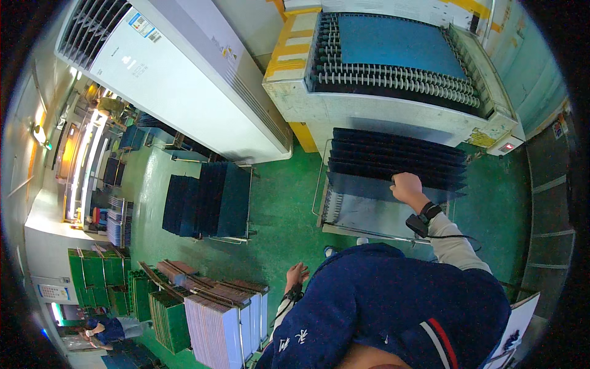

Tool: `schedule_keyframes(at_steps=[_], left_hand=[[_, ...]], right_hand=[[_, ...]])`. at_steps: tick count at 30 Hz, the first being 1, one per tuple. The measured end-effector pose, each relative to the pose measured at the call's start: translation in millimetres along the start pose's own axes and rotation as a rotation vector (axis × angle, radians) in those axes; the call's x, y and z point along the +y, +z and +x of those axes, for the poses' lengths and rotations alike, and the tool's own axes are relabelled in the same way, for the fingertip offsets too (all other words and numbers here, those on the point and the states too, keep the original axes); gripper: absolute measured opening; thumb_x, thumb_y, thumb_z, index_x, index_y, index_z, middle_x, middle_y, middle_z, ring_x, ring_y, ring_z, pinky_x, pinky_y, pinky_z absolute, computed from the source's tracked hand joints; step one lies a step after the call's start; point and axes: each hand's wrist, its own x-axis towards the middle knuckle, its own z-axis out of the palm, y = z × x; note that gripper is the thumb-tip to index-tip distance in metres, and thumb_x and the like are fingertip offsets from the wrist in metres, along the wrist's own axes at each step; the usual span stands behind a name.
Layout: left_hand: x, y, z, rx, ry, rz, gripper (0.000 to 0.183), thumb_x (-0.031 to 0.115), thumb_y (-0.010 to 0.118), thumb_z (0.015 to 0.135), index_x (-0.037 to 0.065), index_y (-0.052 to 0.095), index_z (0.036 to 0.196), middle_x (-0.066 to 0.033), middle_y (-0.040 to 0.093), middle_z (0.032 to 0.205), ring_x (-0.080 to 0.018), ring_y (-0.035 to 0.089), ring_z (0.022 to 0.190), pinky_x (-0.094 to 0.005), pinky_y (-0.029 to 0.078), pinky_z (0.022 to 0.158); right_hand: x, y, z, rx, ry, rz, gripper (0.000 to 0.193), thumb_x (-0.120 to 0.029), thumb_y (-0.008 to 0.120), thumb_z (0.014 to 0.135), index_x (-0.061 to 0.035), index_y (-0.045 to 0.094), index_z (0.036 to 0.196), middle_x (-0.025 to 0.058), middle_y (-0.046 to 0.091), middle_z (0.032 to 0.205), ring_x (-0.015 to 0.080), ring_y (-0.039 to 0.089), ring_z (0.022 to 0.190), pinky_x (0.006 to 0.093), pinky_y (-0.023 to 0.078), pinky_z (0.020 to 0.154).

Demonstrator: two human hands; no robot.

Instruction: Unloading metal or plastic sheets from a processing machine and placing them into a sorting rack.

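Observation:
My right hand (407, 187) is closed in a pinch on the upper edge of a dark blue panel (365, 187), the nearest of several thin panels standing in a wire rack (369, 219). A device is strapped to that wrist. The other dark panels (393, 154) lean in a row just beyond it, with gaps between their edges. Low and to the left hangs my left hand (297, 275), fingers loosely apart and holding nothing. Closest to it are pale, stacked boards (224, 326) in a rack.
Beyond the rack stands a roller conveyor machine (393, 83) with a blue panel (399, 46) lying on its rollers. A tall white air conditioner (178, 74) is at the far left. Another rack of dark panels (212, 200) and racked green boards (169, 320) stand on the green floor. Another person (110, 331) is at lower left.

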Motion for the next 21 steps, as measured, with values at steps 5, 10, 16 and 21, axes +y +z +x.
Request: schedule_keyframes(at_steps=[5,10,16,21], left_hand=[[2.7,2.0,-2.3,0.002,-0.015,0.002,0.04,0.021,0.056,0.084,-0.002,0.046,0.116,-0.0151,0.059,0.097,-0.0241,0.061,0.065,-0.03,0.049,0.049],[0.2,-1.0,1.2,-0.013,-0.003,0.011,0.041,0.022,0.056,0.084,-0.001,0.047,0.117,-0.0145,0.059,0.096,-0.024,0.061,0.066,-0.0292,0.049,0.049],[0.6,1.5,0.4,0.005,-0.003,0.044,0.041,0.022,0.056,0.084,-0.001,0.047,0.117,-0.0145,0.06,0.096,-0.0246,0.062,0.066,-0.0295,0.049,0.049],[1.5,3.4,-0.3,0.006,-0.002,0.019,0.042,0.022,0.057,0.084,-0.002,0.047,0.116,-0.0151,0.06,0.095,-0.0248,0.062,0.067,-0.0298,0.049,0.048]], right_hand=[[1.0,1.7,1.4,-0.011,0.012,-0.004,0.028,-0.025,0.062,0.071,-0.0076,0.065,0.093,0.0153,0.063,0.085,0.0312,0.06,0.083,0.0412,0.047,0.072],[3.1,4.4,3.6,-0.007,0.001,-0.001,0.028,-0.024,0.062,0.071,-0.0073,0.065,0.093,0.015,0.064,0.085,0.0309,0.06,0.083,0.0409,0.047,0.072],[4.2,5.6,3.6,0.008,-0.017,-0.002,0.026,-0.025,0.062,0.071,-0.007,0.066,0.09,0.0147,0.063,0.082,0.0307,0.06,0.082,0.0412,0.047,0.071],[5.7,7.4,4.4,0.01,-0.023,0.003,0.024,-0.025,0.061,0.071,-0.0065,0.066,0.086,0.0149,0.063,0.081,0.0309,0.06,0.081,0.0414,0.047,0.071]])
